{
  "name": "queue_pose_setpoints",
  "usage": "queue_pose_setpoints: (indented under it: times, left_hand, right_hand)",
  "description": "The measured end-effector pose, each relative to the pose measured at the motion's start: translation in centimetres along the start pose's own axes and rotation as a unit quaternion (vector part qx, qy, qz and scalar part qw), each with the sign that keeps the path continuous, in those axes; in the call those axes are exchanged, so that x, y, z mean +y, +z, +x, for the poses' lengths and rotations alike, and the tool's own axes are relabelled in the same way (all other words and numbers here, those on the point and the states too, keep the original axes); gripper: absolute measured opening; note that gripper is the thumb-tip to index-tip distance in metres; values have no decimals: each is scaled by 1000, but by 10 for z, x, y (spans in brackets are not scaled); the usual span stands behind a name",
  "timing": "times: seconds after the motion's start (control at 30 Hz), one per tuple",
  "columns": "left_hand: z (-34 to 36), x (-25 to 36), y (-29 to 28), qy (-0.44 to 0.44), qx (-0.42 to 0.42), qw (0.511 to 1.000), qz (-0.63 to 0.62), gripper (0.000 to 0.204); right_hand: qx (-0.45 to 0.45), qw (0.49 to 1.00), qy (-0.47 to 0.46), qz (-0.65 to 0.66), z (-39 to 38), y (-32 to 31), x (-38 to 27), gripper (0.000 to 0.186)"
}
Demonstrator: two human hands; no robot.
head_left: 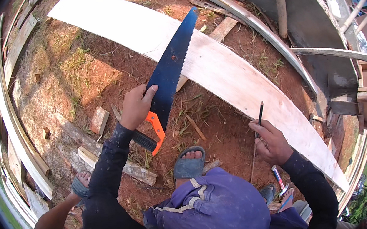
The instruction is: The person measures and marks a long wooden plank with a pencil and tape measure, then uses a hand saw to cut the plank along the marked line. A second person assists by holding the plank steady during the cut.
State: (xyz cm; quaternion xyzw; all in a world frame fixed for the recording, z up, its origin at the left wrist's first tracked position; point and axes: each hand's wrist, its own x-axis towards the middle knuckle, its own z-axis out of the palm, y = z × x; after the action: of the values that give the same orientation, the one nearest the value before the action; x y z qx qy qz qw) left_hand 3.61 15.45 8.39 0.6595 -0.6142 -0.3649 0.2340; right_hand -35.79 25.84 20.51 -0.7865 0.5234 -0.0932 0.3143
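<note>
My left hand point(136, 104) grips a handsaw by its dark blade point(173, 65), just above the orange and black handle point(154, 134), which hangs below my fingers. The toothed blade points up and right, its upper part over a long pale plywood strip point(245, 95) that runs diagonally from upper left to lower right. My right hand point(269, 143) holds a dark pencil point(260, 112) upright beside the strip's near edge. A hammer point(278, 176) with a red and blue handle lies below my right hand.
Another person's sandalled foot point(80, 186) is at lower left; another bare-toed foot point(287, 199) is at lower right. Long timbers point(21, 134) lie at left. Offcuts point(99, 120) are scattered on red dirt. A curved board point(271, 44), grey formwork point(309, 16) and poles point(279, 2) line the upper right.
</note>
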Motion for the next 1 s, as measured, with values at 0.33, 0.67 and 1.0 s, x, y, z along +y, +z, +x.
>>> queue_pose_setpoints:
  times: [0.33, 0.67, 1.0]
  left_hand:
    - [-67, 9, -2, -60, -30, 995, -68, 43]
    - [-101, 16, 13, -101, -21, 991, -79, 40]
    - [-108, 17, -1, -16, -25, 999, 26, 26]
  right_hand:
    - [237, 809, 123, 524, 137, 86, -45, 16]
    - [234, 751, 27, 617, 174, 126, -35, 15]
    - [151, 799, 105, 572, 147, 127, -44, 6]
